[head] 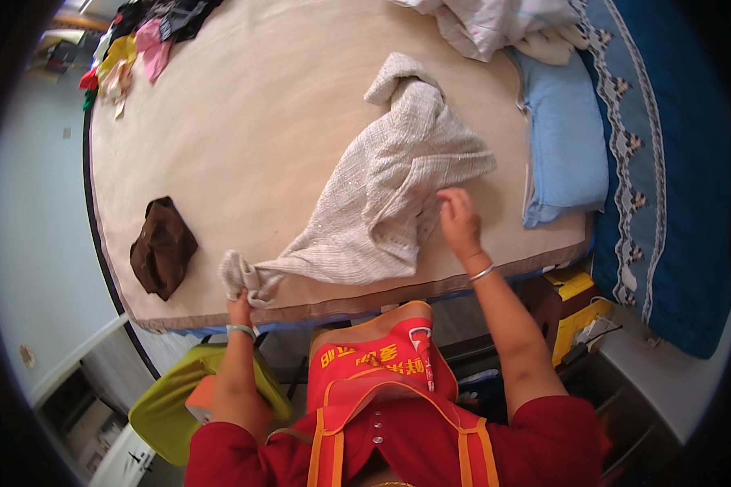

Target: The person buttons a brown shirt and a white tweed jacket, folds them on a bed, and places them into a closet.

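Note:
A cream tweed jacket lies crumpled and twisted across the bed in front of me. My left hand grips one bunched end of it, apparently a sleeve, at the near edge of the mattress. At the jacket's right side is my right hand, its fingers slightly bent and apart. Nothing shows in that hand, and whether its fingertips touch the fabric is unclear. The jacket's far end is folded over on itself.
A beige bed cover spreads under everything. Left of the jacket sits a dark brown cloth item. Several garments are heaped at the far left corner. A folded blue towel or blanket lies right, beside a blue lace-trimmed cover. A green chair stands lower left.

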A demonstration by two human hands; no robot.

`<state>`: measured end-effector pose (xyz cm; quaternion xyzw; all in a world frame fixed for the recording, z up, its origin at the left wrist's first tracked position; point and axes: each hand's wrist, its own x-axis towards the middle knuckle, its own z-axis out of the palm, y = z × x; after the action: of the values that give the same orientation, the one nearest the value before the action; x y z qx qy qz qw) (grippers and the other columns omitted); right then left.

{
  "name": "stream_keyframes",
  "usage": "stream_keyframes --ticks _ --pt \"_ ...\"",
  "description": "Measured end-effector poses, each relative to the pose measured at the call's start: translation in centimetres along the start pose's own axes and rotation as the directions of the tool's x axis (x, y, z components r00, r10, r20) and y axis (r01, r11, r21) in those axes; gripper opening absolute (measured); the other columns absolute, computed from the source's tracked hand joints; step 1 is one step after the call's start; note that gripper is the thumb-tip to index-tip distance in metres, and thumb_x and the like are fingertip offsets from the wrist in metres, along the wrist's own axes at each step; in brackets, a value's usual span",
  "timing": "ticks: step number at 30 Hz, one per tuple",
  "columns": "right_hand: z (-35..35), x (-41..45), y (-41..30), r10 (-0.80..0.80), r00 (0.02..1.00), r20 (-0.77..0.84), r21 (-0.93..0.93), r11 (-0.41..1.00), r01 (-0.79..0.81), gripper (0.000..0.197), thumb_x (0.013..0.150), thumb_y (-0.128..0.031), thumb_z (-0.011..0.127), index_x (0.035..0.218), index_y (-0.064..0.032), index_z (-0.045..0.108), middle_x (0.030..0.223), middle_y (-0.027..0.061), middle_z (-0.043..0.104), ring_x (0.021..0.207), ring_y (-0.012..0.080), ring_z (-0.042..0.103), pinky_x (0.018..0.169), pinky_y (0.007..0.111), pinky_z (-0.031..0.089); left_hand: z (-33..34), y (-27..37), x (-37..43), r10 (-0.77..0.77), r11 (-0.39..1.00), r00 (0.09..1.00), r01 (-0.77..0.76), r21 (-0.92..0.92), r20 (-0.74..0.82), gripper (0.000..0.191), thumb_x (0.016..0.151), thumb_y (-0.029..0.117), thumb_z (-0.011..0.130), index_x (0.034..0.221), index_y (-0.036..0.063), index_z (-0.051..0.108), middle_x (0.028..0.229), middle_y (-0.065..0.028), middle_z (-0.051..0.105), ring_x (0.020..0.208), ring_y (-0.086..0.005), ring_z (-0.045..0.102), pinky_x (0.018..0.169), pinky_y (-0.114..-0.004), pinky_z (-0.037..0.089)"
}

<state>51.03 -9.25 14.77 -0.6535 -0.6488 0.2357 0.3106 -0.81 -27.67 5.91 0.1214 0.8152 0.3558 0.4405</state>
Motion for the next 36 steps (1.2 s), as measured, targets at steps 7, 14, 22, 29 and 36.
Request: stream_keyframes --ticks 7,14,22,29,36 --pt "3.2 4.8 -2.0 -0.299 0.908 0.293 -0.214 0.905 0.367 0.044 0.072 -0.013 0.063 0.113 -0.0083 0.049 0.107 0.0113 0.055 0.103 0.0292 0.05 0.096 0.042 0.031 -2.2 -3.4 -0.7 -0.28 0.906 0.956 0.232 -0.355 -0.089 0.041 0.084 0.046 0.055 0.1 0.0093 0.05 0.086 -0.0047 0.048 0.076 -0.0175 0.047 0.066 -0.034 0.042" --pt "3.4 0.9 -3.3 0.104 0.799 0.592 -0.271 0.96 0.076 0.031 0.074 -0.02 0.06 0.1 -0.0061 0.048 0.084 0.0198 0.061 0.08 0.0393 0.058 0.069 0.046 0.045 15.5 2.8 -9.0 -0.254 0.894 0.826 0.4 -0.205 0.503 0.059 0.085 0.047 0.053 0.119 -0.0002 0.042 0.113 -0.0142 0.053 0.098 -0.0221 0.054 0.083 -0.035 0.045" --pt "-9.1 -2.6 -9.1 0.331 0.874 0.355 0.052 0.927 -0.372 0.02 0.08 -0.008 0.055 0.098 -0.0002 0.059 0.083 0.0076 0.063 0.077 0.0149 0.057 0.071 0.028 0.045 9.9 8.1 -10.5 -0.252 0.943 0.746 0.332 -0.017 0.616 0.035 0.088 0.03 0.054 0.107 0.0019 0.053 0.097 -0.0083 0.061 0.083 -0.0151 0.058 0.071 -0.029 0.048" --pt "-25.0 -7.1 -14.5 0.245 0.97 -0.001 0.89 0.443 -0.111 0.031 0.089 -0.02 0.05 0.111 0.0018 0.052 0.11 0.0121 0.054 0.087 0.0196 0.056 0.081 0.028 0.043 -4.6 20.6 -20.2 -0.024 0.812 0.765 0.39 -0.434 0.643 0.042 0.086 0.019 0.053 0.117 -0.008 0.047 0.112 -0.0157 0.058 0.098 -0.022 0.059 0.087 -0.033 0.047" --pt "-23.7 1.2 -11.9 0.297 0.901 -0.316 0.465 0.877 -0.125 0.029 0.09 -0.018 0.048 0.108 0.0035 0.054 0.107 0.0153 0.056 0.091 0.0234 0.055 0.083 0.03 0.042 -7.2 26.4 -22.0 0.485 0.744 0.851 -0.281 -0.607 0.202 0.046 0.084 0.027 0.05 0.119 -0.0029 0.047 0.117 -0.0174 0.054 0.103 -0.0278 0.056 0.089 -0.038 0.046"
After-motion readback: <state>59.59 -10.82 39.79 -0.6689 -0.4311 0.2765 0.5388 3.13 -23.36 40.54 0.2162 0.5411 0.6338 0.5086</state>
